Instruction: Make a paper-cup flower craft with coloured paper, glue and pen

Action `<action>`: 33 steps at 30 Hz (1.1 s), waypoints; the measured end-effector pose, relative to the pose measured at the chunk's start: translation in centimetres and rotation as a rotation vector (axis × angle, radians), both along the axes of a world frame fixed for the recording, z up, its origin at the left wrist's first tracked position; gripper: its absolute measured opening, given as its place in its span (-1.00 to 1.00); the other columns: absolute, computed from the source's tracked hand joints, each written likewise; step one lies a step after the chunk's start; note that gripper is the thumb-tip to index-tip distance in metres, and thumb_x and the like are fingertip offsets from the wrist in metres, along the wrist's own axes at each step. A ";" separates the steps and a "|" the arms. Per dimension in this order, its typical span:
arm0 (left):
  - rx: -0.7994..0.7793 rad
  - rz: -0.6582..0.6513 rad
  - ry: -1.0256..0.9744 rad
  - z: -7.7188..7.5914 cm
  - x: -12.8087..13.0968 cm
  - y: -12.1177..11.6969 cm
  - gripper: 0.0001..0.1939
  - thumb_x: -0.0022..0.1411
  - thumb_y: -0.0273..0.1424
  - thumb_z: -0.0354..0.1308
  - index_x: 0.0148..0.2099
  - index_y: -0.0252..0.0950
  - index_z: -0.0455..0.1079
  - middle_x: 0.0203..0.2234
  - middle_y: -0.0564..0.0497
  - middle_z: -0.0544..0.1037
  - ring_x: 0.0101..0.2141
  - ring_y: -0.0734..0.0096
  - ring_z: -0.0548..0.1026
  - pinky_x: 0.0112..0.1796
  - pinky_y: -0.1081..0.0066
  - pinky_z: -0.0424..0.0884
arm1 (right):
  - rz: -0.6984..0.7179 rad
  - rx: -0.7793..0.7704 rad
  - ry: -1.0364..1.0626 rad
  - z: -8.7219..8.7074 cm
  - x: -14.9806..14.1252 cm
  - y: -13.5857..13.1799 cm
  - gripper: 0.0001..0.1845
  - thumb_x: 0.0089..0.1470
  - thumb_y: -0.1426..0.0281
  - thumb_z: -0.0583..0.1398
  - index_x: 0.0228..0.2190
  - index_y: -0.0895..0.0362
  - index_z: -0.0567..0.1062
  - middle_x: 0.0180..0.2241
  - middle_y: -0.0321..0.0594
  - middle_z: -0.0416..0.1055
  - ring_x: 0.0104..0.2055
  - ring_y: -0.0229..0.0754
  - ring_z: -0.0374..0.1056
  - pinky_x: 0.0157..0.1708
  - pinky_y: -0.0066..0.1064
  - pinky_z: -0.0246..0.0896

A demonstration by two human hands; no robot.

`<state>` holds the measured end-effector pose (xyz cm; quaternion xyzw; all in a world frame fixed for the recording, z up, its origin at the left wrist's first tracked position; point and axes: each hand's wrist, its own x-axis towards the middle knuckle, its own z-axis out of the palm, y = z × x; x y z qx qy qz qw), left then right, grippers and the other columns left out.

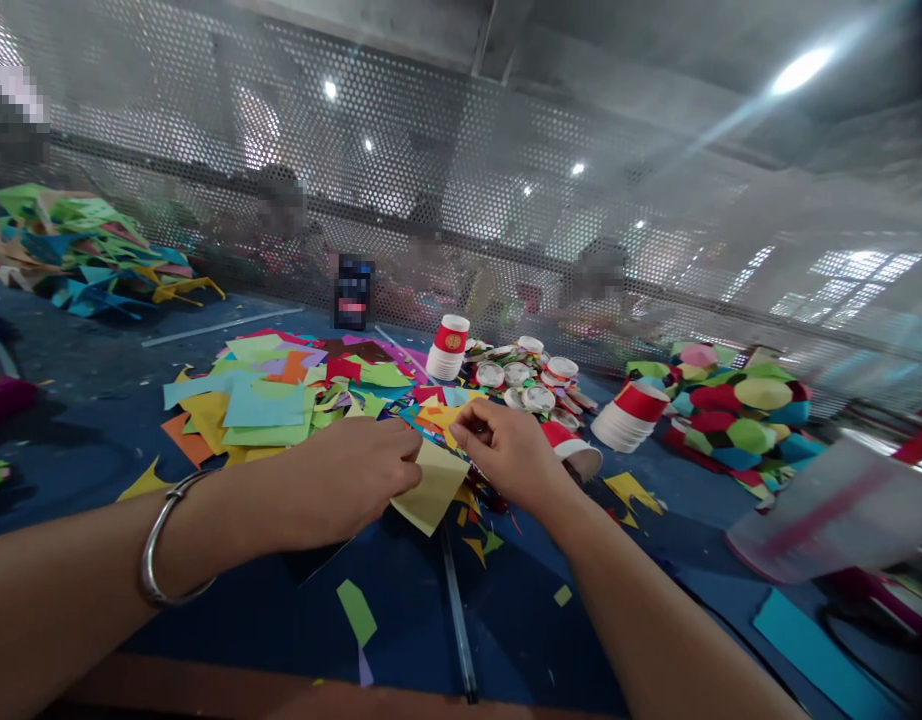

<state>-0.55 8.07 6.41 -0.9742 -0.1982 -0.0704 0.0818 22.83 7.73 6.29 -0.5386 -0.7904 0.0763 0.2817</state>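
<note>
Yellow paper (432,488) sits toward the near edge of our desk (228,625), its left side pinched by our left hand (356,465). Our right hand (510,445) curls near its far right corner; we cannot tell whether it grips anything. One pen (455,610) reaches almost to the desk's near edge.
</note>
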 end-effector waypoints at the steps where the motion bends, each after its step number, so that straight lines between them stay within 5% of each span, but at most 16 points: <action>1: 0.022 -0.008 0.003 -0.1 0.0 0.0 -0.85 0.22 -0.59 0.06 -0.26 -0.28 0.41 -0.31 -0.08 0.49 -0.25 0.19 0.43 -0.30 0.24 0.26 | 0.002 0.000 0.000 0.0 0.0 0.0 -0.87 0.21 0.37 0.17 -0.38 0.09 0.48 -0.43 -0.24 0.49 -0.42 -0.20 0.32 -0.44 -0.41 0.06; 6: 0.070 -0.017 0.075 0.2 0.4 -0.3 -0.87 0.21 -0.58 0.09 -0.29 -0.30 0.44 -0.32 -0.10 0.52 -0.26 0.17 0.44 -0.28 0.22 0.26 | 0.004 0.001 -0.010 0.0 0.1 0.1 -0.88 0.21 0.37 0.16 -0.36 0.09 0.48 -0.41 -0.25 0.49 -0.42 -0.20 0.32 -0.44 -0.41 0.07; 10: -0.073 0.001 -0.017 1.3 0.1 0.0 -0.90 0.18 -0.57 0.13 -0.33 -0.31 0.45 -0.30 -0.11 0.54 -0.23 0.18 0.45 -0.22 0.23 0.29 | 0.009 0.005 -0.010 0.1 0.1 0.1 -0.87 0.21 0.36 0.16 -0.36 0.10 0.49 -0.42 -0.26 0.49 -0.42 -0.20 0.32 -0.44 -0.41 0.07; 14: -0.390 -0.003 -0.262 2.2 -1.1 1.6 -0.95 0.25 -0.44 0.17 -0.28 -0.27 0.45 -0.24 -0.03 0.56 -0.21 0.32 0.48 -0.18 0.35 0.31 | 0.004 0.026 0.000 0.2 0.2 0.1 -0.85 0.23 0.36 0.16 -0.36 0.10 0.49 -0.44 -0.25 0.47 -0.45 -0.21 0.29 -0.44 -0.40 0.07; 19: -0.826 0.139 -0.434 2.3 -2.1 4.1 -0.76 0.23 -0.19 0.27 -0.23 -0.28 0.47 -0.34 0.04 0.56 -0.30 0.38 0.47 -0.26 0.39 0.30 | -0.008 0.113 0.108 0.8 -0.3 -0.5 -0.88 0.23 0.34 0.17 -0.35 0.09 0.47 -0.44 -0.27 0.48 -0.48 -0.24 0.28 -0.44 -0.40 0.11; 26: -1.467 0.151 -0.769 2.3 -2.4 4.6 -0.76 0.13 -0.30 0.36 -0.21 -0.31 0.46 -0.32 0.01 0.56 -0.30 0.37 0.51 -0.21 0.35 0.39 | -0.001 0.134 0.297 1.3 -0.7 -1.2 -0.86 0.25 0.28 0.19 -0.26 0.09 0.49 -0.36 -0.22 0.48 -0.39 -0.20 0.35 -0.45 -0.41 0.20; 33: -1.754 0.150 -0.828 1.9 -2.5 4.8 -0.82 0.12 -0.39 0.34 -0.21 -0.28 0.47 -0.35 0.02 0.54 -0.31 0.38 0.53 -0.19 0.31 0.48 | 0.050 0.031 0.439 1.7 -0.6 -1.2 -0.72 0.24 0.14 0.23 -0.17 0.08 0.48 -0.24 -0.19 0.49 -0.25 -0.17 0.40 -0.36 -0.41 0.27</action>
